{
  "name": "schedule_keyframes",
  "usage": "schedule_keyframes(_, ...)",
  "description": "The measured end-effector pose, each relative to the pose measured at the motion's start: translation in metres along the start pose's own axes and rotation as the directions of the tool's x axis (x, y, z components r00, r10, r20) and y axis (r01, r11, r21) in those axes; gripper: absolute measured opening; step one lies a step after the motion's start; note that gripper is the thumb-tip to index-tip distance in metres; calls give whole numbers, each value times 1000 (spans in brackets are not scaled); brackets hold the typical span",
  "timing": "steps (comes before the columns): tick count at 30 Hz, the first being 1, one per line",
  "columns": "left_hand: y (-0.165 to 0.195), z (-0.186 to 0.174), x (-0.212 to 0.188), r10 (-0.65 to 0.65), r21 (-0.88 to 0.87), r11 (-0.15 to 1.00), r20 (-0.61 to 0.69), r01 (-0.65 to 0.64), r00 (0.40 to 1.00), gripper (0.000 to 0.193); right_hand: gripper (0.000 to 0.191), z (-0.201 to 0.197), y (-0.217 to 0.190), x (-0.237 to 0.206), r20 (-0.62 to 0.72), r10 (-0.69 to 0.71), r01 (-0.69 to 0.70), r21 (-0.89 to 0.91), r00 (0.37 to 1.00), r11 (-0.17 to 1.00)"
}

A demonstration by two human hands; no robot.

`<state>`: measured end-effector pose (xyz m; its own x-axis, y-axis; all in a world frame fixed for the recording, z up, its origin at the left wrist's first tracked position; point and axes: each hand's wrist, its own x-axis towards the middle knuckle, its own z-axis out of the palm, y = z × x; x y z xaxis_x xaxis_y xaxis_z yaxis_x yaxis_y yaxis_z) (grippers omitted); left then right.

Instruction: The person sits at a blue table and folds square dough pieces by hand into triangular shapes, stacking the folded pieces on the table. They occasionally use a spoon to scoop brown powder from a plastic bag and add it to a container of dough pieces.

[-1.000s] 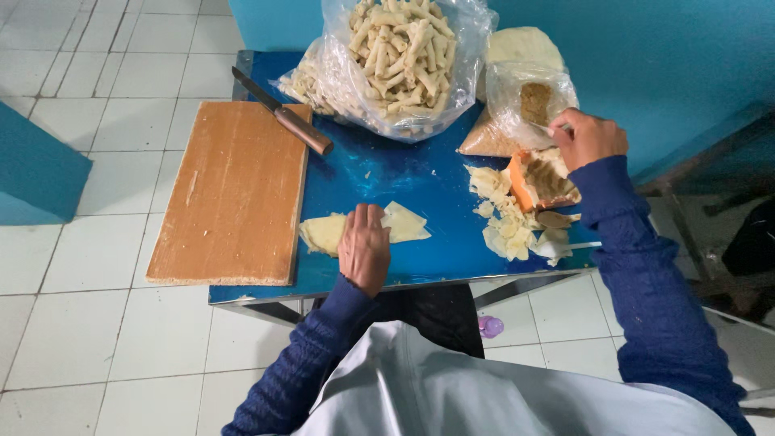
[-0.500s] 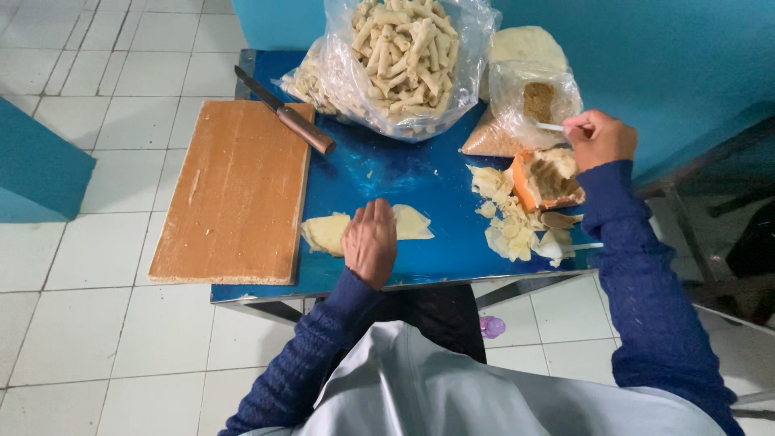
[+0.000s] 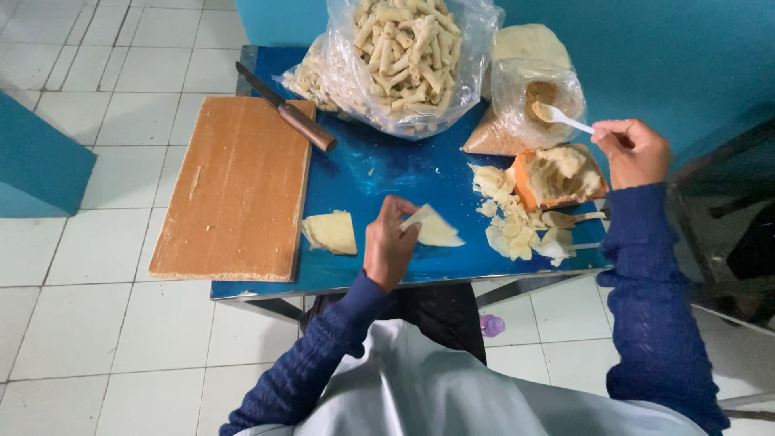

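Wrapper, a thin pale triangular sheet, lies on the blue table near its front edge, with the left hand pinching its near corner between thumb and fingers. It looks light, soft and floppy, likely to tear if pulled hard, so the corner or edge seems the safe place to take it, lifted gently or held flat. A second folded wrapper sits just to the left, beside the wooden board.

One board covers the left of the table, and one knife rests across its far corner. At the back stands one large clear bag of rolls, far too many to count, with a smaller bag of the same beside it. One bag of brown crumbs stands at the right, and one orange bowl of filling just in front of it, with a loose heap of wrapper scraps beside.

The right hand is closed around the handle of a white spoon, whose bowl carries filling above the crumb bag. Two more spoons lie by the bowl.
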<state>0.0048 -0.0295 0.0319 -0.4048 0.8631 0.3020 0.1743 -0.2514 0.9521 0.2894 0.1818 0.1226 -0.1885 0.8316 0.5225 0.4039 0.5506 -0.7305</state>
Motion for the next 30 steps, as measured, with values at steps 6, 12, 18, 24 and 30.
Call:
schedule_keyframes(6,-15,-28,-38,126,414,905,-38,-99,991,40,12,24,-9,-62,168,59,-71,65,984,995)
schedule_keyframes(12,-12,-30,-51,232,463,867,-55,-181,971,54,11,81,-42,-137,368,79,-140,141,927,980)
schedule_keyframes(18,-13,-30,-55,196,434,891,-108,-131,975,52,12,99,-61,-160,321,-84,95,-19,943,995)
schedule_keyframes(24,-15,-29,-59,166,442,891,-101,-106,981,44,24,93,-62,-165,256,-427,475,-168,867,864)
schedule_keyframes(30,-15,-29,-58,345,590,759,-6,-275,939,41,30,93,-56,-175,233,-562,604,-185,794,775)
